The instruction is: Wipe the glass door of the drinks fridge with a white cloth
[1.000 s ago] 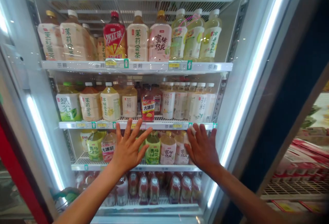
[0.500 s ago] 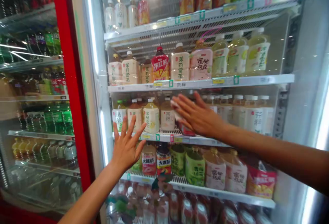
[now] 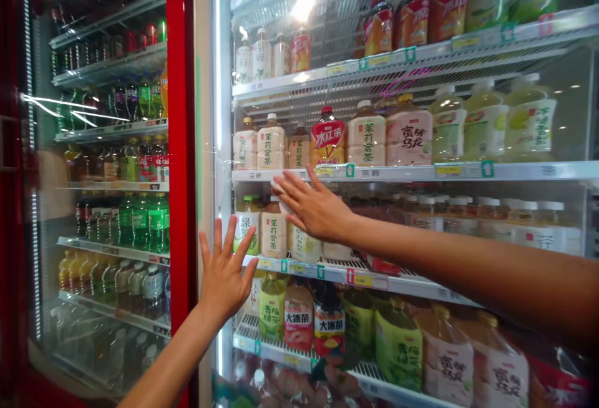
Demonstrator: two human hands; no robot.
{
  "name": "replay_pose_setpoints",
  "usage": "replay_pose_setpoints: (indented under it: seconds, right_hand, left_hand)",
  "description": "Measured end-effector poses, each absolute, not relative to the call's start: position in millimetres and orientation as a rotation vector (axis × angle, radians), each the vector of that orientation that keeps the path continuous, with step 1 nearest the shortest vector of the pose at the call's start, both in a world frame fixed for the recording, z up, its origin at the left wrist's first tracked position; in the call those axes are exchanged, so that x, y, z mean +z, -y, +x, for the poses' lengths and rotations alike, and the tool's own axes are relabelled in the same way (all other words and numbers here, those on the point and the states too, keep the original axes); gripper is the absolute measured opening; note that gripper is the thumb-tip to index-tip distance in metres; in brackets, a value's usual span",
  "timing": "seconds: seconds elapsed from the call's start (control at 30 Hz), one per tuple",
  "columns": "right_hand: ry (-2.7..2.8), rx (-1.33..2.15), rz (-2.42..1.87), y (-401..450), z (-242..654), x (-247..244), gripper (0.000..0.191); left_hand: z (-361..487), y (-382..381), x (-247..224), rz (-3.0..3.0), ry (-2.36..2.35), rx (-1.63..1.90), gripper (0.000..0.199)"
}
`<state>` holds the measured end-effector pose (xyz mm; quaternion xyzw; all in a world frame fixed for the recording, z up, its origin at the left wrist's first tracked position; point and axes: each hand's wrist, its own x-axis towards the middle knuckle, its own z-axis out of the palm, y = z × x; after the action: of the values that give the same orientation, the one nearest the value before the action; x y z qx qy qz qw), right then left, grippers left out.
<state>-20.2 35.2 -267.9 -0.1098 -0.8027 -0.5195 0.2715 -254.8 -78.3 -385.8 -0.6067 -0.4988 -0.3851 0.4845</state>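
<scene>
Fingers of the right hand (image 3: 313,205) extended, close together over a white wad (image 3: 282,202); gripping or merely pressing, impossible to tell. Wad seemingly against the glass door (image 3: 304,5), near the left end of a shelf (image 3: 421,172). Work at the glass apparently under way, amount done or left unclear. Right forearm (image 3: 449,258) nearly level, reaching leftward; left hand (image 3: 227,277) upright, fanned wide, near the door's left edge.

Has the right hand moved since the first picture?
Yes: left and up. Against the red bottle amid pale ones, the right hand has gone from well below and right of it to just beneath it.
</scene>
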Motion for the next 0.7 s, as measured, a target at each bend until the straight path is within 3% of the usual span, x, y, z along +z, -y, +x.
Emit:
replay_pose_setpoints:
  seconds: [0.17, 0.33, 0.5, 0.7]
  right_hand:
    - [2.321, -1.614, 0.169, -41.1, -35.3, -263.8, 0.055]
    - [1.973, -1.364, -0.362, -45.6, -47.5, -216.8, 0.062]
    - [2.264, -1.608, 0.172, -45.8, -42.4, -243.7, 0.059]
    - [2.066, -1.42, -0.245, -44.2, -43.4, -230.3, 0.059]
  left_hand:
    - [-253.2, 78.6, -380.9, -1.484, 1.199, -0.936, 0.076]
    - [-249.9, 78.2, -377.8, -1.456, 1.218, -0.969, 0.075]
    - [-249.2, 82.4, -375.1, -1.469, 1.233, -0.926, 0.074]
    - [-250.4, 81.4, -370.9, -1.44, 1.227, -0.929, 0.074]
